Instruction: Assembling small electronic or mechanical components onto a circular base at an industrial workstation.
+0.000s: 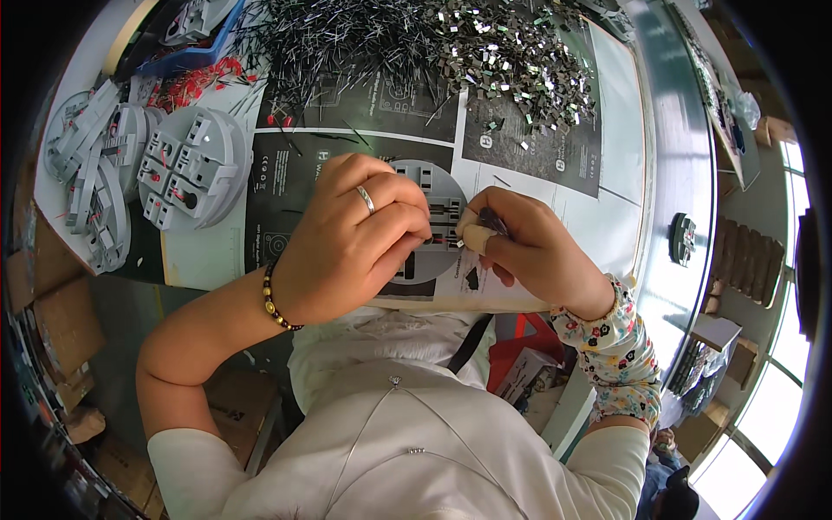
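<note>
Both my hands work over a round grey plastic base with slots and raised blocks, which lies on the table close to me. My left hand reaches over its left side, fingers pinched at the middle; what they hold is too small to make out. On the right, my right hand pinches a small silvery metal piece at the fingertips, next to a slot of the base. A tan wrap covers one of its fingers. Something dark and shiny shows in the curl of that hand. My hands hide part of the base.
Thin black pins lie heaped at the back, beside a heap of small shiny metal pieces. More round grey bases stand at the left, near red pieces and a blue bin. Another dark part lies far right.
</note>
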The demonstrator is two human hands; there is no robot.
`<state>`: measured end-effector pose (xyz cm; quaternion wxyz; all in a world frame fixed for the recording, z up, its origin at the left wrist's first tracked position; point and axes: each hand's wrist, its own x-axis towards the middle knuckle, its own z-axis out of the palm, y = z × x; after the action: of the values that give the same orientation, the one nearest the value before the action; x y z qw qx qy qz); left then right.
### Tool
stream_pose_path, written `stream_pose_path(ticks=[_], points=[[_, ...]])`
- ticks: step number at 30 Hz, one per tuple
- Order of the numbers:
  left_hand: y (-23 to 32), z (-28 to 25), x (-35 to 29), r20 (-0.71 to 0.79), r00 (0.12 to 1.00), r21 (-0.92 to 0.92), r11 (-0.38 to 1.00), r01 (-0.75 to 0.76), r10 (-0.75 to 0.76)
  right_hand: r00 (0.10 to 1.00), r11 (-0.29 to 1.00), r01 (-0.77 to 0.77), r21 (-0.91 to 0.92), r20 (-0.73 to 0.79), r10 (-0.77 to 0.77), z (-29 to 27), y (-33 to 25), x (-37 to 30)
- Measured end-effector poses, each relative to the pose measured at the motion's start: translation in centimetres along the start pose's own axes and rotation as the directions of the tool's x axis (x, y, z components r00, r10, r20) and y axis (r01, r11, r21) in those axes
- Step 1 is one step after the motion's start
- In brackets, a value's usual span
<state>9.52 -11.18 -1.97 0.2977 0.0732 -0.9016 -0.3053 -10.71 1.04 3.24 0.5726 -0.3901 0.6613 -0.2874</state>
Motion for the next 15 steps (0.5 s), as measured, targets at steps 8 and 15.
stream_pose_path(ticks=[8, 15], points=[[-0.3, 0.62, -0.29, 0.005, 1.0, -0.007, 1.0, 0.016, -0.016, 0.999, 0.999, 0.038, -0.002, 0.024, -0.038, 0.18, 0.46, 0.2], [-0.24, 0.92, 0.27, 0.065, 0.995, -0.041, 0.996, 0.078, -0.075, 1.0, 0.993, -0.002, 0.12, 0.021, -0.001, 0.17, 0.74, 0.37]])
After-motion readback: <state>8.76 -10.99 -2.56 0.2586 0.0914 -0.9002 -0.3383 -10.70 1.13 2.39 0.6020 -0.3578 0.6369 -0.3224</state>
